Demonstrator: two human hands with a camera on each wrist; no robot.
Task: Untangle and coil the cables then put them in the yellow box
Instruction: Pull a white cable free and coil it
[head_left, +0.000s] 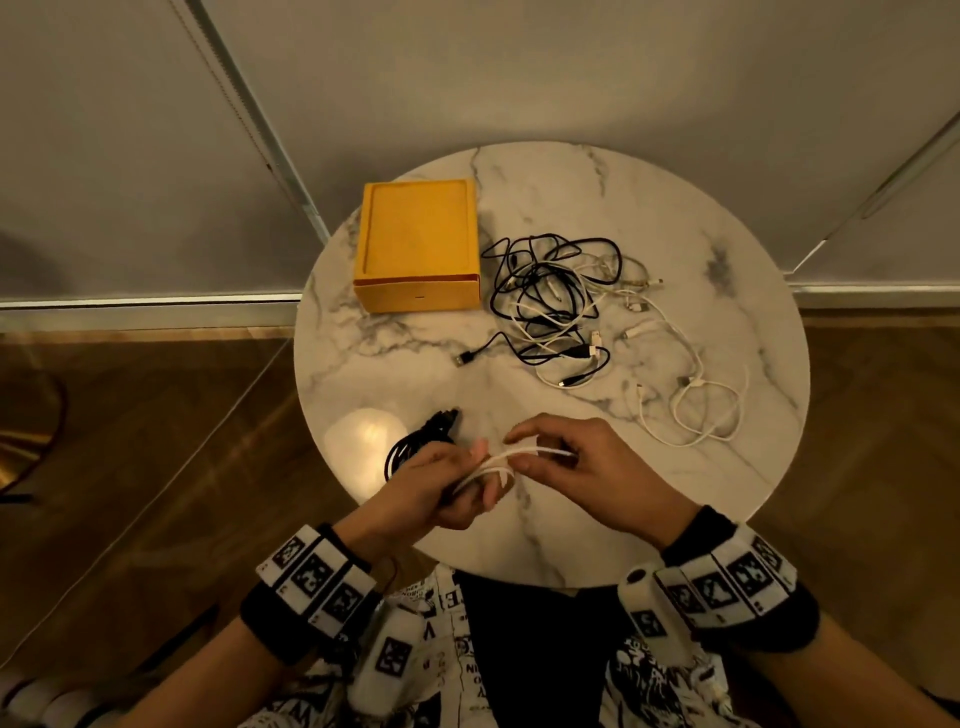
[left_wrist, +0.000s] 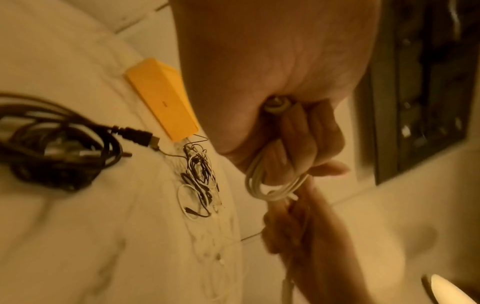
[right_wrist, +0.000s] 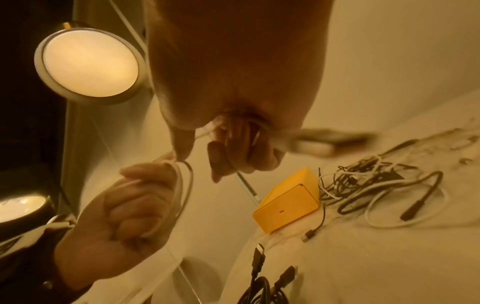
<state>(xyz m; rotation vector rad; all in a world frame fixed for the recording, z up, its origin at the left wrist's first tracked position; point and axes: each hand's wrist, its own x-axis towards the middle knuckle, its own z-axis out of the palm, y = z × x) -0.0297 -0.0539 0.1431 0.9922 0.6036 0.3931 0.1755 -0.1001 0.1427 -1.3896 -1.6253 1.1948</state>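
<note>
Over the near edge of the round marble table (head_left: 727, 322), my left hand (head_left: 467, 480) grips a small coil of white cable (head_left: 501, 461). My right hand (head_left: 527, 448) pinches the same cable at the coil's right end. In the left wrist view the white cable's loops (left_wrist: 270, 189) hang from my curled fingers (left_wrist: 301, 144). The yellow box (head_left: 415, 244) stands at the far left, its open top showing nothing inside. A tangle of black and white cables (head_left: 556, 306) lies to its right. A coiled black cable (head_left: 415, 444) lies beside my left hand.
Loose white cable loops (head_left: 701, 415) trail across the table's right side. A black USB plug (head_left: 462, 358) lies at mid-table. A round lit lamp (right_wrist: 88, 63) shows in the right wrist view. Wooden floor surrounds the table.
</note>
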